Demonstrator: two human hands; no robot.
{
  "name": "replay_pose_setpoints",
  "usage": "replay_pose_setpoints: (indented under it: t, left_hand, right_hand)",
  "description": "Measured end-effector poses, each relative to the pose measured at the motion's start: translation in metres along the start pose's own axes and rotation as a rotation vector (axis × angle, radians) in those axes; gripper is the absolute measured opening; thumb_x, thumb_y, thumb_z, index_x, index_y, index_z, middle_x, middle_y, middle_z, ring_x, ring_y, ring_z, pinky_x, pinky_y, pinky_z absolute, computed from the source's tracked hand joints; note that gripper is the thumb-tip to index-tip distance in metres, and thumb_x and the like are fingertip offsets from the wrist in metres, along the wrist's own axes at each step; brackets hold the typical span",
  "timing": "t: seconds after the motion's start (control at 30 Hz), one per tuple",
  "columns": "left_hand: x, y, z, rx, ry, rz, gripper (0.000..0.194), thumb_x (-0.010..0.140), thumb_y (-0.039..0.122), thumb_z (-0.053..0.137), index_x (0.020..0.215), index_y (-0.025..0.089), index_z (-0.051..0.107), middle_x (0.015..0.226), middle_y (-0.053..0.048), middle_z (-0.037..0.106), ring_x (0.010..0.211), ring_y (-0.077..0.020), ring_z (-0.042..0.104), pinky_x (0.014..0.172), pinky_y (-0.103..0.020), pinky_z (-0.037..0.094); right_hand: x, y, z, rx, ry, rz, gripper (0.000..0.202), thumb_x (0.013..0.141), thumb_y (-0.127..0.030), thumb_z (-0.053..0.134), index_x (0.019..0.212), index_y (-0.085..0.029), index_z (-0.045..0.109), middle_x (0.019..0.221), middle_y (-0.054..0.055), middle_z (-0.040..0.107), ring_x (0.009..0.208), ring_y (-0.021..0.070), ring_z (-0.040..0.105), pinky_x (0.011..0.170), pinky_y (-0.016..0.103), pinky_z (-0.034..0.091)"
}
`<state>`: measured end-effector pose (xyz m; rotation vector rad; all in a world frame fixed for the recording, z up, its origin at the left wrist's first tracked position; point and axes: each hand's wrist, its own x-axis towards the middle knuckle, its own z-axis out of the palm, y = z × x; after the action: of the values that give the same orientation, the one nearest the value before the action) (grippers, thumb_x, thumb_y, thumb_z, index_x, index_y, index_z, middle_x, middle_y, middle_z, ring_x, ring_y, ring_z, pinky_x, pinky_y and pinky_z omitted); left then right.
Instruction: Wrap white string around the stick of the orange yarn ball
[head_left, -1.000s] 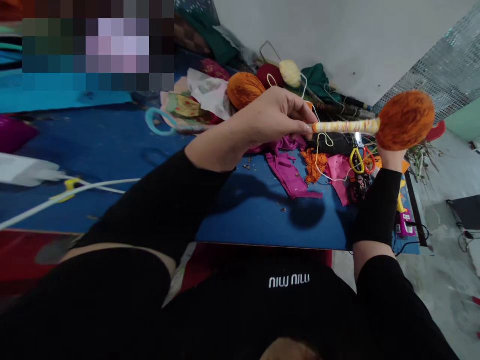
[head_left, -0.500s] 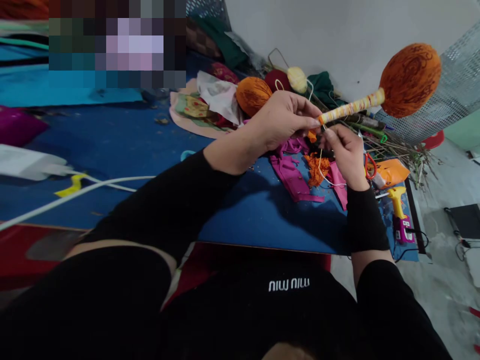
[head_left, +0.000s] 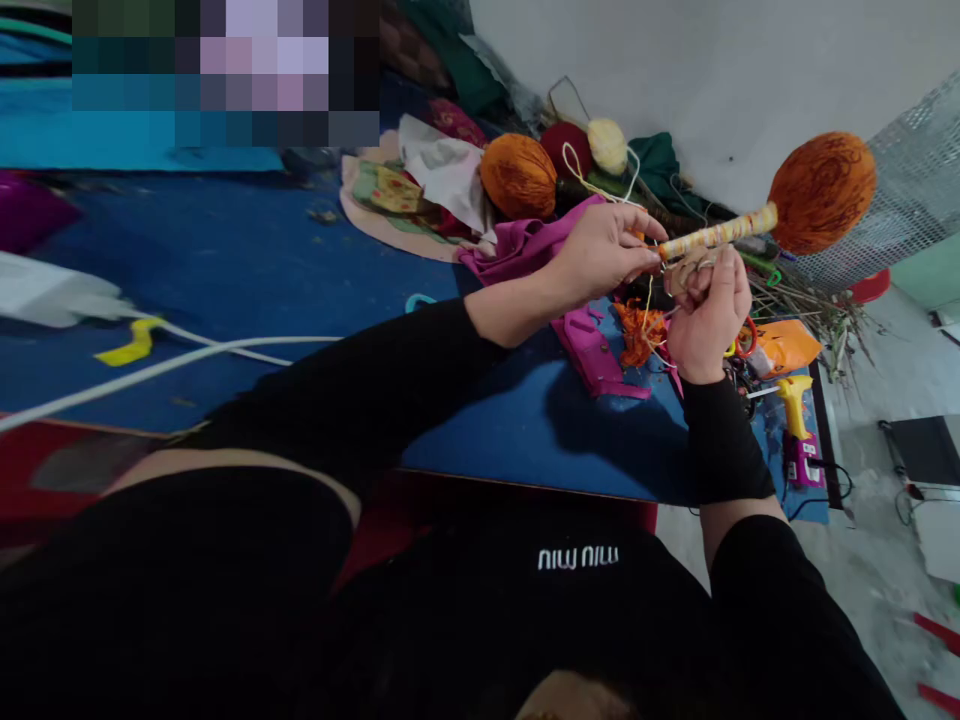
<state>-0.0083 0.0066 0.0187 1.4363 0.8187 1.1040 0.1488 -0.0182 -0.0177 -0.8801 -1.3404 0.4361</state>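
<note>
A stick wrapped in pale yellow yarn (head_left: 720, 234) carries an orange patterned ball (head_left: 823, 192) at its far right end. My left hand (head_left: 609, 250) pinches the near end of this stick between thumb and fingers. Just below the stick, my right hand (head_left: 709, 305) has its fingers curled together near that end; whatever lies between them is too small to name. Thin yellow yarn (head_left: 649, 300) hangs beneath the hands. A second orange ball (head_left: 518, 176) and a pale yellow yarn ball (head_left: 607, 145) lie behind my left hand.
Magenta cloth (head_left: 592, 350) and orange scraps (head_left: 640, 330) lie below the hands. A yellow glue gun (head_left: 795, 402) is at the table's right edge, near an orange bag (head_left: 789, 347). Dry stems (head_left: 832, 315) stick out behind. A white cable (head_left: 187, 352) crosses the left side.
The stick's near end and both hands have shifted slightly right in view. The orange ball sits lower. My right hand has turned, its fingers raised beside the stick. More magenta cloth shows behind my left hand.
</note>
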Motion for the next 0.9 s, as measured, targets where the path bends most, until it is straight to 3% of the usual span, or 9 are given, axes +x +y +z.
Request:
replay_pose_setpoints:
  t: [0.1, 0.23, 0.33, 0.43, 0.6, 0.73, 0.8, 0.9]
  left_hand:
    - [-0.001, -0.001, 0.003, -0.002, 0.025, 0.010, 0.028, 0.085, -0.003, 0.068, 0.106, 0.015, 0.072, 0.059, 0.007, 0.061, 0.049, -0.0092, 0.050, 0.053, -0.025, 0.041]
    - [0.002, -0.010, 0.002, 0.012, 0.031, 0.059, 0.034, 0.084, 0.001, 0.070, 0.114, 0.016, 0.070, 0.063, 0.005, 0.066, 0.051, -0.0107, 0.056, 0.053, -0.023, 0.043]
    - [0.006, -0.016, -0.001, 0.030, 0.087, 0.128, 0.035, 0.085, 0.004, 0.069, 0.119, 0.016, 0.068, 0.071, 0.001, 0.072, 0.057, -0.0130, 0.063, 0.057, -0.025, 0.050]
    - [0.009, -0.020, -0.003, 0.086, 0.134, 0.216, 0.036, 0.087, 0.008, 0.067, 0.121, 0.017, 0.068, 0.081, -0.002, 0.077, 0.069, -0.0166, 0.072, 0.070, -0.030, 0.060]
    - [0.008, -0.027, -0.001, 0.176, 0.132, 0.276, 0.045, 0.084, 0.007, 0.072, 0.127, 0.018, 0.068, 0.095, -0.002, 0.077, 0.095, -0.0245, 0.080, 0.091, -0.040, 0.065]
    - [0.003, -0.022, 0.001, 0.185, 0.087, 0.268, 0.044, 0.080, 0.002, 0.075, 0.121, 0.017, 0.071, 0.112, -0.004, 0.079, 0.105, -0.0236, 0.079, 0.099, -0.040, 0.064]
    - [0.000, -0.016, -0.001, 0.148, 0.011, 0.243, 0.038, 0.080, -0.001, 0.074, 0.115, 0.015, 0.074, 0.114, -0.004, 0.080, 0.106, -0.0212, 0.078, 0.102, -0.037, 0.063]
    - [-0.004, -0.005, -0.008, 0.120, -0.111, 0.183, 0.022, 0.086, 0.002, 0.075, 0.104, 0.015, 0.078, 0.103, -0.003, 0.080, 0.099, -0.0180, 0.077, 0.095, -0.032, 0.062]
  right_hand:
    - [-0.004, -0.020, 0.001, 0.052, 0.070, 0.092, 0.052, 0.109, -0.070, 0.046, 0.083, -0.025, 0.052, 0.078, -0.003, 0.051, 0.078, 0.0148, 0.070, 0.062, 0.028, 0.059]
    - [-0.009, -0.037, 0.010, 0.124, 0.134, 0.126, 0.053, 0.107, -0.070, 0.051, 0.077, -0.026, 0.048, 0.069, -0.005, 0.047, 0.067, 0.0134, 0.066, 0.064, 0.031, 0.063]
    - [-0.005, -0.027, 0.011, 0.197, 0.175, 0.089, 0.055, 0.107, -0.072, 0.050, 0.076, -0.027, 0.043, 0.066, -0.007, 0.042, 0.058, 0.0125, 0.058, 0.069, 0.036, 0.065]
    - [0.001, -0.013, 0.004, 0.237, 0.147, 0.131, 0.054, 0.107, -0.076, 0.047, 0.082, -0.028, 0.049, 0.068, -0.006, 0.045, 0.060, 0.0136, 0.059, 0.074, 0.038, 0.064]
    - [0.002, -0.016, 0.002, 0.218, 0.007, 0.386, 0.054, 0.102, -0.081, 0.053, 0.100, -0.029, 0.064, 0.067, -0.008, 0.040, 0.057, 0.0137, 0.048, 0.065, 0.033, 0.052]
    - [0.000, -0.028, 0.009, 0.124, 0.047, 0.353, 0.054, 0.094, -0.080, 0.067, 0.098, -0.026, 0.072, 0.066, -0.008, 0.042, 0.053, 0.0105, 0.036, 0.054, 0.027, 0.039]
    - [0.000, -0.029, 0.009, 0.056, 0.078, 0.290, 0.053, 0.094, -0.078, 0.069, 0.096, -0.025, 0.074, 0.071, -0.006, 0.050, 0.059, 0.0106, 0.045, 0.058, 0.027, 0.044]
    - [0.002, -0.028, 0.007, -0.007, 0.057, 0.249, 0.051, 0.099, -0.074, 0.064, 0.100, -0.023, 0.074, 0.081, -0.003, 0.060, 0.078, 0.0141, 0.064, 0.077, 0.031, 0.058]
